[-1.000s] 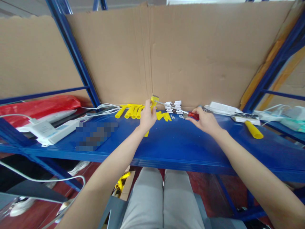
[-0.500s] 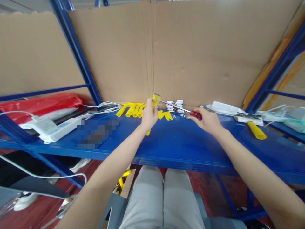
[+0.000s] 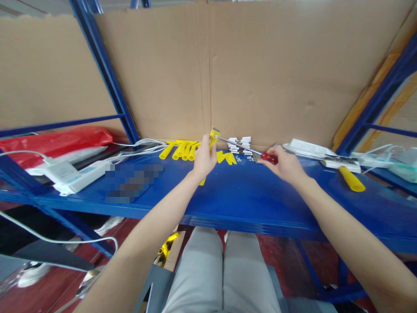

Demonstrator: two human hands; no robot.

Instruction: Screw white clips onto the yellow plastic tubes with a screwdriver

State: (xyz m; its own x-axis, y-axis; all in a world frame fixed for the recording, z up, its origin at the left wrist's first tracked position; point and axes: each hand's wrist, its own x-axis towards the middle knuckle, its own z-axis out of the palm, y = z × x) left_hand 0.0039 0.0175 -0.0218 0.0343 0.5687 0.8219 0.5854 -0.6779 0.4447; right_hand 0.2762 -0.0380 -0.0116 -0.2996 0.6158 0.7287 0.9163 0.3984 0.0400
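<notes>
My left hand (image 3: 204,160) is closed around a yellow scraper (image 3: 214,133), its head pointing up and most of its handle hidden by the fingers. My right hand (image 3: 287,166) grips the red handle of a screwdriver (image 3: 269,158). The long metal shaft reaches left, and its tip meets the scraper's head. Left of my left hand lies a row of yellow handles (image 3: 185,151). Several small flat yellow pieces (image 3: 226,157) are between the hands, close to a stack of white-and-dark notched pieces (image 3: 240,145) and some tiny screw-like bits (image 3: 250,158).
A tall cardboard sheet (image 3: 260,69) backs the blue shelf (image 3: 254,198). On the left are a white power strip (image 3: 81,176), cables and a red bag (image 3: 58,143). One yellow handle (image 3: 352,179) lies right, near a white box (image 3: 309,148). A box of yellow parts (image 3: 169,248) stands below.
Both hands keep their hold and have barely shifted. The screwdriver's handle sits very slightly farther right, its tip still at the scraper's head.
</notes>
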